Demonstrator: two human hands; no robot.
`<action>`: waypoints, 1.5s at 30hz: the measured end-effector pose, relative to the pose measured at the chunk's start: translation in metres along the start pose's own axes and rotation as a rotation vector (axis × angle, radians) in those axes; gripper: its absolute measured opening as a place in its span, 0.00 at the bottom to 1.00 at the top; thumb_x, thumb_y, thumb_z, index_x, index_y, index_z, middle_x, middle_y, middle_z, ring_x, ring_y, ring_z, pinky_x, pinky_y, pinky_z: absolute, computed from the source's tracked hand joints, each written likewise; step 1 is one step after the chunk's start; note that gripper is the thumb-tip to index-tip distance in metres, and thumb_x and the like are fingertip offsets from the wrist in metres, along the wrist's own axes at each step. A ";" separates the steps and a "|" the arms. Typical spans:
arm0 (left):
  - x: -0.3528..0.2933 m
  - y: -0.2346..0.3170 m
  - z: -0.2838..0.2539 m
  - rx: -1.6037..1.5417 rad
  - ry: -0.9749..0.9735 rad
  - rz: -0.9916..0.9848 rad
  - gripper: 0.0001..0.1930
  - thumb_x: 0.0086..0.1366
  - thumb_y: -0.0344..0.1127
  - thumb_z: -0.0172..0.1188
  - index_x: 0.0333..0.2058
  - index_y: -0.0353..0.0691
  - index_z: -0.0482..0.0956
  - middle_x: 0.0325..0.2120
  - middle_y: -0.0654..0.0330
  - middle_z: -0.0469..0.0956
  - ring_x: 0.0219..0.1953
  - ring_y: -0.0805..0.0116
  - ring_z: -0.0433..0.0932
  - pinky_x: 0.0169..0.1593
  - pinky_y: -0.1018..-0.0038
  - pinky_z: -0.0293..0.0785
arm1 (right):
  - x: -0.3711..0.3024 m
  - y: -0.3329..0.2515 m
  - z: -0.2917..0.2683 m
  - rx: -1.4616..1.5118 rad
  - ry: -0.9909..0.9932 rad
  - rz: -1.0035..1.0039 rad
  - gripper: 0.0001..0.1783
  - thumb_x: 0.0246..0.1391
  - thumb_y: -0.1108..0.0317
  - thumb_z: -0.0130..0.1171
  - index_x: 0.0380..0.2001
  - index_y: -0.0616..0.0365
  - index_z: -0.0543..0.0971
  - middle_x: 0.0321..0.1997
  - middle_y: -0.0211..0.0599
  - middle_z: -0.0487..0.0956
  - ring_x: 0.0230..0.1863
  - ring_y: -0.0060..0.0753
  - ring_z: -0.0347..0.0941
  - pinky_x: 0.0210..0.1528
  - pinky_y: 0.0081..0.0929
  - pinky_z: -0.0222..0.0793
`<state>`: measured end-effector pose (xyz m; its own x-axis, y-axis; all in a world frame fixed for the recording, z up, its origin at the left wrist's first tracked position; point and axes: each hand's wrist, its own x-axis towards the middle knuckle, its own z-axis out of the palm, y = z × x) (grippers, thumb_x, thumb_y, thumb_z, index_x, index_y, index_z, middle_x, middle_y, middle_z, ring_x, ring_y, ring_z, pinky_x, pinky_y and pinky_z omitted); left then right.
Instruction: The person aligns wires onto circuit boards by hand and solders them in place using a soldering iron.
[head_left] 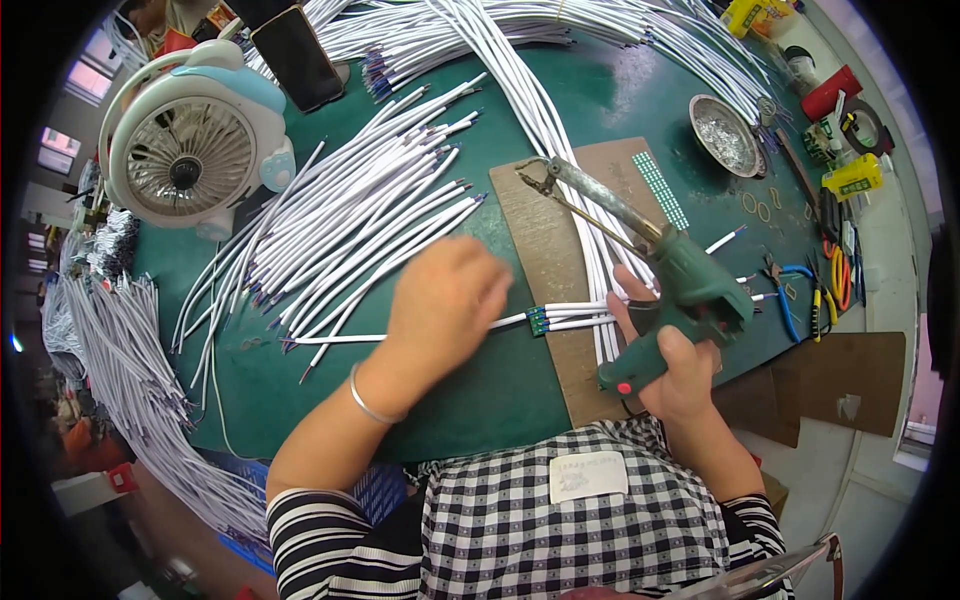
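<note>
My right hand (680,370) is wrapped round the handle of a green soldering gun (690,280). Its metal barrel points up and left, above a bundle of long white cables (545,120). My left hand (450,300), blurred, has its fingers curled together; whether anything is between them is hidden. A white cable (335,339) runs beneath that wrist, and a white stretch emerges beyond the fingers at small green circuit boards (538,320). Short white cables (575,316) extend rightward from the boards. These boards rest at the left edge of a brown board (570,375).
Many cut white cables (350,210) lie left of centre. A fan (185,150) and a phone (298,58) stand at the back left. On the right are a metal bowl (725,135), a sheet of small green boards (660,190), rubber bands (763,211) and blue-handled pliers (787,300).
</note>
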<state>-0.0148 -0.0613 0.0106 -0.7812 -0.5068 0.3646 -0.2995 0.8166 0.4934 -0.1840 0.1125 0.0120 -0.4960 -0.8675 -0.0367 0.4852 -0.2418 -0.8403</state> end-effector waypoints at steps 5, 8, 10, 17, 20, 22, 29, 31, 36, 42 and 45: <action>0.034 -0.048 0.015 0.114 0.159 -0.071 0.05 0.51 0.27 0.61 0.29 0.36 0.77 0.25 0.54 0.73 0.30 0.56 0.73 0.36 0.66 0.69 | 0.004 0.004 0.000 0.011 0.004 0.025 0.41 0.47 0.66 0.61 0.62 0.54 0.53 0.63 0.37 0.58 0.65 0.50 0.54 0.65 0.48 0.51; 0.038 -0.058 0.019 0.114 0.134 -0.086 0.05 0.51 0.26 0.61 0.29 0.36 0.76 0.25 0.54 0.73 0.30 0.56 0.73 0.36 0.67 0.70 | 0.004 0.006 -0.003 -0.040 -0.014 0.003 0.41 0.46 0.66 0.61 0.62 0.54 0.54 0.63 0.37 0.58 0.65 0.50 0.55 0.65 0.47 0.51; 0.039 -0.055 0.013 -0.050 0.112 -0.238 0.05 0.52 0.28 0.61 0.28 0.36 0.76 0.25 0.55 0.73 0.30 0.56 0.74 0.37 0.66 0.70 | 0.004 0.007 -0.004 -0.050 -0.011 0.011 0.41 0.46 0.65 0.62 0.62 0.54 0.54 0.63 0.37 0.58 0.65 0.50 0.55 0.65 0.47 0.51; 0.018 -0.002 -0.027 -0.161 -0.033 0.087 0.21 0.48 0.16 0.55 0.42 0.40 0.78 0.26 0.58 0.74 0.27 0.66 0.74 0.30 0.76 0.71 | 0.006 0.011 -0.001 -0.027 0.028 -0.039 0.36 0.48 0.65 0.60 0.59 0.63 0.59 0.60 0.46 0.65 0.62 0.40 0.61 0.62 0.40 0.56; -0.006 0.018 -0.024 -0.076 -0.305 0.180 0.19 0.46 0.21 0.55 0.40 0.43 0.79 0.24 0.59 0.72 0.25 0.60 0.74 0.27 0.69 0.72 | 0.006 0.011 -0.002 -0.033 0.034 -0.036 0.36 0.48 0.65 0.60 0.59 0.63 0.60 0.60 0.46 0.65 0.62 0.40 0.61 0.62 0.40 0.57; -0.021 0.026 -0.016 -0.144 -0.328 0.129 0.16 0.48 0.23 0.57 0.39 0.42 0.78 0.23 0.59 0.72 0.23 0.60 0.74 0.26 0.69 0.71 | 0.007 0.010 -0.004 -0.043 0.017 -0.011 0.38 0.47 0.65 0.61 0.60 0.59 0.57 0.61 0.42 0.62 0.63 0.45 0.58 0.64 0.43 0.54; -0.037 0.026 -0.002 -0.081 -0.225 -0.032 0.09 0.52 0.27 0.62 0.34 0.40 0.76 0.21 0.58 0.74 0.22 0.60 0.75 0.26 0.69 0.72 | 0.007 0.011 -0.006 -0.053 0.008 0.027 0.39 0.47 0.65 0.61 0.61 0.55 0.56 0.63 0.39 0.59 0.65 0.49 0.55 0.66 0.45 0.51; -0.037 0.029 -0.003 -0.024 -0.213 -0.042 0.09 0.52 0.27 0.62 0.33 0.39 0.76 0.21 0.59 0.75 0.22 0.61 0.75 0.26 0.69 0.72 | 0.007 0.012 -0.007 -0.053 0.000 0.025 0.39 0.47 0.66 0.61 0.61 0.56 0.56 0.63 0.39 0.59 0.65 0.49 0.55 0.66 0.45 0.52; -0.031 0.027 -0.001 0.075 -0.218 0.054 0.09 0.50 0.27 0.63 0.32 0.39 0.75 0.23 0.60 0.75 0.23 0.62 0.75 0.26 0.70 0.72 | 0.008 0.013 -0.010 -0.058 -0.018 0.015 0.38 0.47 0.67 0.60 0.61 0.56 0.56 0.63 0.39 0.59 0.65 0.49 0.55 0.66 0.45 0.52; -0.030 0.026 0.001 0.173 -0.214 0.155 0.08 0.48 0.29 0.57 0.30 0.39 0.73 0.26 0.60 0.69 0.22 0.66 0.72 0.24 0.73 0.70 | 0.008 0.013 -0.011 -0.059 -0.018 0.027 0.38 0.47 0.67 0.60 0.61 0.57 0.57 0.63 0.41 0.59 0.65 0.49 0.55 0.65 0.46 0.52; -0.029 0.024 0.000 0.233 -0.231 0.156 0.10 0.45 0.26 0.59 0.30 0.39 0.76 0.25 0.62 0.72 0.23 0.66 0.74 0.25 0.73 0.70 | 0.007 0.013 -0.010 -0.056 -0.008 0.031 0.38 0.48 0.67 0.60 0.61 0.57 0.57 0.63 0.41 0.59 0.65 0.49 0.55 0.65 0.45 0.52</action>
<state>0.0003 -0.0266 0.0119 -0.9224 -0.3174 0.2201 -0.2633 0.9336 0.2431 -0.1887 0.1072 -0.0049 -0.4755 -0.8778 -0.0586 0.4590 -0.1907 -0.8677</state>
